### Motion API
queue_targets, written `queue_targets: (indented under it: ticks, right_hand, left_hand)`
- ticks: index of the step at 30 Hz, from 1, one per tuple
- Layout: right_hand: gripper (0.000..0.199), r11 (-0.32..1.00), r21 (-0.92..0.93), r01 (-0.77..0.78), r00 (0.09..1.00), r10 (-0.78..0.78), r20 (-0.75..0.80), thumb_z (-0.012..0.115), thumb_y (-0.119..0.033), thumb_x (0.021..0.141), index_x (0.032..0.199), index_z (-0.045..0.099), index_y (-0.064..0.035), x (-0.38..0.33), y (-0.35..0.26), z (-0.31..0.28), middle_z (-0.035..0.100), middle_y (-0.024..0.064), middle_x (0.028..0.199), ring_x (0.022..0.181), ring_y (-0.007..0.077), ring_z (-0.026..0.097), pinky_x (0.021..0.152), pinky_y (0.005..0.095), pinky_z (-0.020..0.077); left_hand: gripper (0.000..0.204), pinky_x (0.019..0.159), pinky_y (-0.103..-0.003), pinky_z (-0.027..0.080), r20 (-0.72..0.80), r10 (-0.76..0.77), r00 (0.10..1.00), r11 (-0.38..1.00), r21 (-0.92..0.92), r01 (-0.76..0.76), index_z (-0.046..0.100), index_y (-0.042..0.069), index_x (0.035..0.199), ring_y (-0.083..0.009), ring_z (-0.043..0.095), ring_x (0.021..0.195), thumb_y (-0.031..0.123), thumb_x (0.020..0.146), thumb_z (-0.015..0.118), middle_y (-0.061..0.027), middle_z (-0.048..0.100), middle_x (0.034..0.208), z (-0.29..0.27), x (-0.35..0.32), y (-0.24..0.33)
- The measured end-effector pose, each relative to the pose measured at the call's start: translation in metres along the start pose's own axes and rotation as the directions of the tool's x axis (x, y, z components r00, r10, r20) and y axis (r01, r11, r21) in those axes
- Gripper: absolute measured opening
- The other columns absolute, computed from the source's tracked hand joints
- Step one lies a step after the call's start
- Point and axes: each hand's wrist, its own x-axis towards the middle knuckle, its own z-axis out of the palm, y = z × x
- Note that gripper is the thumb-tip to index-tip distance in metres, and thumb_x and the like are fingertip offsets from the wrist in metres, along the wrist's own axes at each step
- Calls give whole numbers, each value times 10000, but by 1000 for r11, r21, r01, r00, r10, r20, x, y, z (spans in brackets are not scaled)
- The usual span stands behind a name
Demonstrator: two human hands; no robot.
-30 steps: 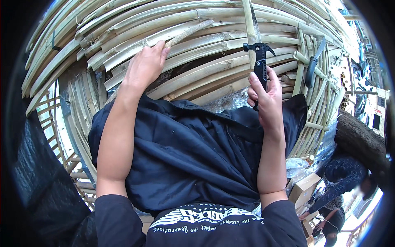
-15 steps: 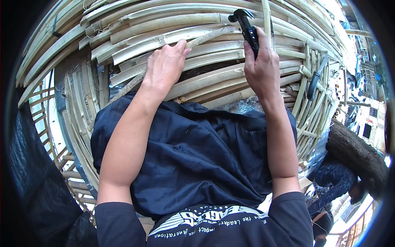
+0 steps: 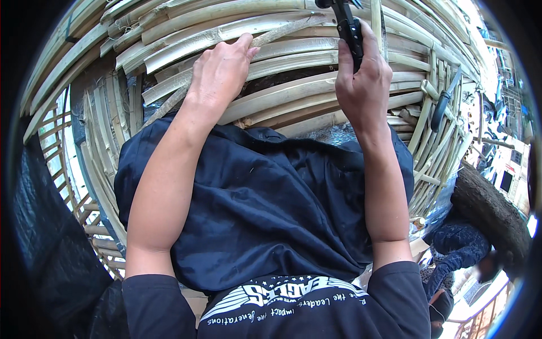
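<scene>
My left hand (image 3: pixel 221 72) is closed around a thin, rough bamboo strip (image 3: pixel 288 30), which lies slantwise across the split bamboo slats (image 3: pixel 296 100). My right hand (image 3: pixel 366 85) grips a short black claw hammer (image 3: pixel 350 35), its thumb and fingers on the handle. The hammer is held upright above the slats, and its head is partly cut off by the top edge of the picture. A pale upright bamboo stick (image 3: pixel 376 28) stands just behind my right fingers. Dark blue cloth (image 3: pixel 265 198) covers my lap between the forearms.
A knife with a black handle (image 3: pixel 439 112) rests on the slats to the right. Black sheeting (image 3: pixel 45 226) hangs at the left beside a bamboo lattice (image 3: pixel 101 243). A thick log (image 3: pixel 491 206) and a bent-over person in patterned dark clothes (image 3: pixel 460 240) are at the lower right.
Both hands appear higher in the picture, and the hammer's head has passed partly beyond the top edge. The surroundings have shifted slightly too. Each hand keeps its hold.
</scene>
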Motion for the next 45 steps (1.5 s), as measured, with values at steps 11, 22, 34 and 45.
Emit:
queue_targets:
  ticks: [11,22,34,45]
  right_hand:
    - [348,993,-107,43,997,-49,-54,603,-195,1013,1289,598,18,9,-5,-4,709,264,939,850,430,707,748,467,535]
    - [362,967,-223,123,992,-114,55,632,-174,989,1299,589,8,9,-3,5,712,253,951,876,470,682,771,501,527]
    - [383,998,-7,64,998,-64,18,593,-27,963,1336,560,51,2,-19,5,674,308,1022,914,456,672,792,466,521]
    - [373,997,-9,-80,993,79,-82,645,-217,1005,1294,602,16,1,4,5,728,135,831,732,227,705,667,357,517]
  left_hand:
    - [247,731,-612,525,-15,5,1000,1000,-17,-5,538,109,1113,-523,653,892,348,1063,503,-282,688,852,5,0,-3]
    - [240,711,-603,538,-38,12,999,1000,9,-12,537,111,1110,-513,661,870,345,1062,507,-268,695,844,6,-1,-1]
    - [238,715,-598,541,-53,19,998,1000,0,-19,543,111,1119,-511,667,859,340,1063,506,-266,694,825,7,0,-1]
    - [243,732,-594,549,-51,29,998,1000,5,-29,547,117,1133,-506,672,864,346,1062,504,-264,698,828,6,0,-3]
